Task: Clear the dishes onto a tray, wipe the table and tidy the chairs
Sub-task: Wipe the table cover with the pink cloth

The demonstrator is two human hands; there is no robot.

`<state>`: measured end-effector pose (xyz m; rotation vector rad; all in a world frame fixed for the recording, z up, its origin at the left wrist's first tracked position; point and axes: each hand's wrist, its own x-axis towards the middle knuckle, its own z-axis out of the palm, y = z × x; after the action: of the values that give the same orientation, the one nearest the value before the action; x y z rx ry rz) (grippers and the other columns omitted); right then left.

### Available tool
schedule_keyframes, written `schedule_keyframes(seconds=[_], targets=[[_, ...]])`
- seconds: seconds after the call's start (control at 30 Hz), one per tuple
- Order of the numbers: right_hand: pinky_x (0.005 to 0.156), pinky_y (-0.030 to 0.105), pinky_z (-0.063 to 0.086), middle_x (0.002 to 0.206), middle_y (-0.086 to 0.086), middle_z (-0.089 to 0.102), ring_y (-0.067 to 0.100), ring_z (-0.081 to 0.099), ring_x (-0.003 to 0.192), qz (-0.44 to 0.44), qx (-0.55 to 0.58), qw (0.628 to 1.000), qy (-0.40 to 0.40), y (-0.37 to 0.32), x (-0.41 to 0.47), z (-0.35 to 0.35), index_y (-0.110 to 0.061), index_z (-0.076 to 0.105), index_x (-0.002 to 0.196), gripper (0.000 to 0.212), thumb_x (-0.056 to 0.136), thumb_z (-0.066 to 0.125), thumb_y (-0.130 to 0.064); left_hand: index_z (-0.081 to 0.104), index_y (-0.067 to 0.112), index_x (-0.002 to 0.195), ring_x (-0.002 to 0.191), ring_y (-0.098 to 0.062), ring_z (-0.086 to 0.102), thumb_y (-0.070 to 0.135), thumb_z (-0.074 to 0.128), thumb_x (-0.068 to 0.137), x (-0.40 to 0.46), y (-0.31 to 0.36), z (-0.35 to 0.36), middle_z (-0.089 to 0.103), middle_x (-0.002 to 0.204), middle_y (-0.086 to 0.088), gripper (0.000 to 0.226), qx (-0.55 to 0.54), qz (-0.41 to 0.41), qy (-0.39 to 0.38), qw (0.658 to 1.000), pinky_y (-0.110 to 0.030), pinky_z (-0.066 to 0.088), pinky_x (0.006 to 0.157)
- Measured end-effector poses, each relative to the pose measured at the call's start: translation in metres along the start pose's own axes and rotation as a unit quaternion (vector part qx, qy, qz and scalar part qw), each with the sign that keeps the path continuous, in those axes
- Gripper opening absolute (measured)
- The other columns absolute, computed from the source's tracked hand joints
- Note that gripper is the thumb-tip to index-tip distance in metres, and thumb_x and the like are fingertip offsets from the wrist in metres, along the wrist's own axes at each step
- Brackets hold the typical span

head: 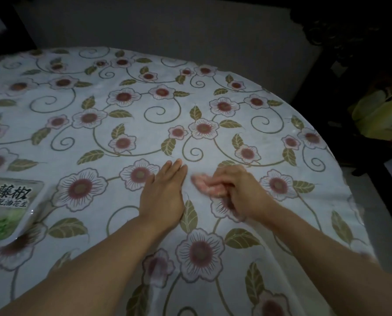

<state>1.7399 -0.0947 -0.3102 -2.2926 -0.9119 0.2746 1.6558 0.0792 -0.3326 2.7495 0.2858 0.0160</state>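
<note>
Setting: dim room, round table (pixel 213 106) under a floral tablecloth (pixel 145 106), seen from my head camera.
Nearest: my two bare forearms reach in from the bottom edge.
Left hand (pixel 162 195): flat, fingers straight and together, palm pressing the tablecloth, holding nothing.
Right hand (pixel 238 188): fingers curled round a small pink cloth (pixel 204 184), which sits on the tabletop just beside the left hand; motion blur hides the exact grip.
Left edge: a printed snack packet (pixel 8 208) lies on the table, well apart from the hands.
Beyond: a grey wall; dark furniture at right, too dim to name.
Step, as I judge it: wiping.
Next: sweep the cloth outward while the left hand pins the fabric; shift the packet.
</note>
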Motion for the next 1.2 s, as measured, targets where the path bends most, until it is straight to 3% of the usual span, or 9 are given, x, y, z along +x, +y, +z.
schedule_keyframes(seconds=[0.13,0.23,0.37,0.57,0.7,0.83,0.93,1.1,1.2], targets=[[0.081,0.015,0.037,0.09,-0.008,0.062,0.001,0.049,0.088,0.005,0.018,0.996,-0.085,-0.018,-0.072,0.004,-0.017,0.075,0.088,0.042,0.079,0.035,-0.029,0.016,0.022,0.152,0.148,-0.014,0.004,0.01,0.036,0.095,0.0,0.003,-0.003,0.009,0.16,0.006,0.062,0.022,-0.002,-0.016,1.0,-0.041,0.017,0.119],[0.075,0.025,0.05,0.084,0.003,0.069,0.01,0.06,0.08,0.018,0.099,0.986,-0.132,-0.029,-0.081,-0.01,-0.015,0.074,0.08,0.032,0.077,0.044,-0.004,0.019,0.02,0.151,0.148,-0.015,0.006,0.01,0.04,0.093,0.002,0.01,-0.01,0.012,0.16,0.004,0.063,0.03,-0.014,-0.014,0.999,-0.044,0.018,0.118],[0.06,0.024,0.055,0.083,0.001,0.065,0.011,0.066,0.07,0.122,0.182,0.975,0.016,-0.018,-0.016,-0.038,-0.003,0.07,0.089,0.028,0.089,0.046,0.011,0.015,0.022,0.151,0.148,-0.016,0.001,0.011,0.044,0.089,-0.002,0.012,-0.012,0.006,0.161,0.004,0.069,0.04,-0.018,-0.032,0.999,-0.048,0.014,0.117],[0.08,0.002,0.037,0.115,0.008,0.059,0.012,0.053,0.101,0.127,0.046,0.987,0.091,0.008,0.04,0.002,-0.001,0.069,0.11,0.035,0.087,0.046,0.013,0.011,0.027,0.152,0.148,-0.012,-0.003,0.011,0.036,0.094,-0.005,0.005,-0.003,0.002,0.161,0.009,0.065,0.014,-0.02,-0.027,0.999,-0.045,0.005,0.119],[0.09,0.023,0.043,0.098,0.005,0.067,0.018,0.056,0.094,-0.003,-0.002,0.999,0.04,-0.01,-0.026,0.015,-0.006,0.075,0.091,0.036,0.078,0.041,-0.009,0.013,0.027,0.152,0.148,-0.012,-0.002,0.01,0.037,0.094,-0.003,0.007,-0.006,0.002,0.161,0.009,0.065,0.005,-0.031,-0.05,0.998,-0.046,0.008,0.12],[0.079,0.031,0.046,0.082,0.0,0.068,0.017,0.058,0.08,0.016,0.023,0.999,-0.029,-0.039,-0.097,0.019,-0.013,0.072,0.072,0.028,0.069,0.045,-0.012,0.011,0.024,0.152,0.148,-0.016,-0.003,0.008,0.038,0.093,-0.004,0.011,-0.015,0.0,0.161,0.006,0.067,0.014,-0.029,-0.091,0.995,-0.049,0.015,0.118],[0.079,0.017,0.044,0.08,0.0,0.069,0.007,0.059,0.078,0.058,0.059,0.993,-0.079,-0.056,-0.123,0.016,-0.009,0.072,0.069,0.032,0.069,0.041,-0.004,0.011,0.02,0.152,0.148,-0.017,-0.004,0.006,0.04,0.091,-0.017,0.019,-0.023,-0.002,0.161,0.005,0.069,0.0,-0.045,-0.123,0.991,-0.049,0.015,0.118],[0.045,0.027,0.043,0.061,0.018,0.059,0.022,0.054,0.049,0.221,0.396,0.891,0.006,-0.073,-0.116,-0.023,0.008,0.063,0.073,0.031,0.077,0.038,0.025,0.038,0.021,0.135,0.144,-0.02,0.017,0.003,0.052,0.082,-0.049,0.02,-0.034,0.017,0.157,0.002,0.057,-0.039,-0.035,-0.102,0.993,-0.047,0.032,0.109],[0.051,0.03,0.052,0.068,0.022,0.059,0.029,0.057,0.058,0.246,0.546,0.791,0.123,-0.074,-0.101,-0.033,0.003,0.06,0.066,0.029,0.079,0.042,0.021,0.038,0.021,0.139,0.143,-0.02,0.02,0.005,0.052,0.084,-0.061,0.015,-0.043,0.022,0.157,0.0,0.058,-0.032,-0.044,-0.101,0.993,-0.041,0.031,0.112]])
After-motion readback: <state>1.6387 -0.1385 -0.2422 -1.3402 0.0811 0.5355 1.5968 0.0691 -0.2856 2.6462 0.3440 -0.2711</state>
